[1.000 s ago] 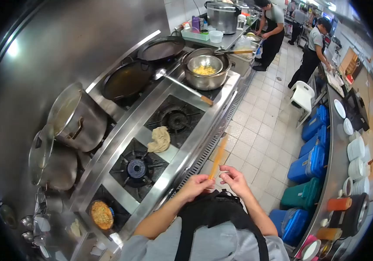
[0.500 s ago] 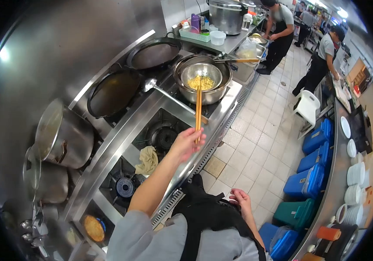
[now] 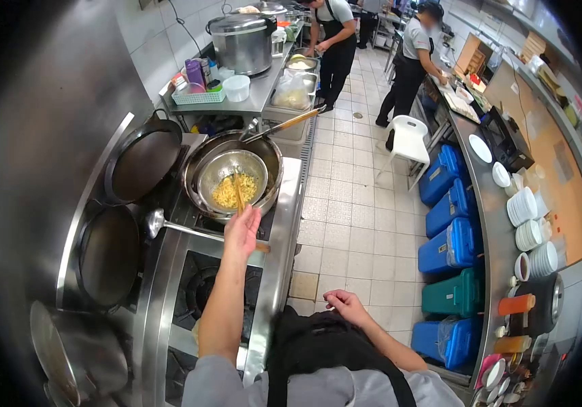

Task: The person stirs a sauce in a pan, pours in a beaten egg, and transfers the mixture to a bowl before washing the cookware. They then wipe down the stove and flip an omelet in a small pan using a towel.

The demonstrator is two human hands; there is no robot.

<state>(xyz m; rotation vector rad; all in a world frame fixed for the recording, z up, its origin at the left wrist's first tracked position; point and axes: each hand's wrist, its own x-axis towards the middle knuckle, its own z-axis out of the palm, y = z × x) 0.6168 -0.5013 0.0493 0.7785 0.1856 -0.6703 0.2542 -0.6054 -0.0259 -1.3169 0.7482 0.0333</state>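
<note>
My left hand point(image 3: 242, 232) is closed around a pair of wooden chopsticks point(image 3: 238, 192), whose tips reach into yellow, crumbly food point(image 3: 226, 193). That food lies in a shiny metal bowl point(image 3: 255, 169), nested inside a larger metal vessel point(image 3: 274, 159) over the stove. A wooden-handled utensil point(image 3: 297, 122) rests across the large vessel's far rim. Under my left hand, a long-handled wok ladle point(image 3: 189, 230) lies across the stove top. My right hand point(image 3: 347, 306) hangs in front of my apron, fingers loosely bent and apart, holding nothing visible.
Two dark woks point(image 3: 145, 163) point(image 3: 109, 254) sit along the stove's back. A big metal pot point(image 3: 242, 44) and a green basket point(image 3: 199, 98) stand on the far counter. To the right are a white chair point(image 3: 406, 142), blue bins point(image 3: 448, 244) and stacked plates point(image 3: 523, 207). Two co-workers stand ahead.
The view has swung right and come closer to the bowl. My left hand has moved nearer the bowl with the chopsticks, and the food looks shifted. My right hand still hangs by the apron.
</note>
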